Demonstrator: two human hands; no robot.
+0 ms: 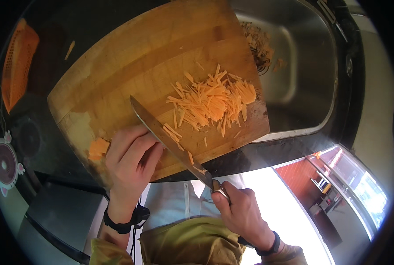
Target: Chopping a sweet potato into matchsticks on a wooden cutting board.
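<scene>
Knife (170,139) in right hand (241,212), over carrot strips (210,101)

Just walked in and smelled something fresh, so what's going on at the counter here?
A person is cutting carrot on a wooden cutting board that overhangs a steel sink. The right hand grips the handle of a kitchen knife, its blade lying across the board. The left hand rests knuckles-up on the board beside the blade, next to a few uncut carrot pieces. A pile of thin carrot strips sits on the far side of the blade, and scraps lie in the sink.
</scene>
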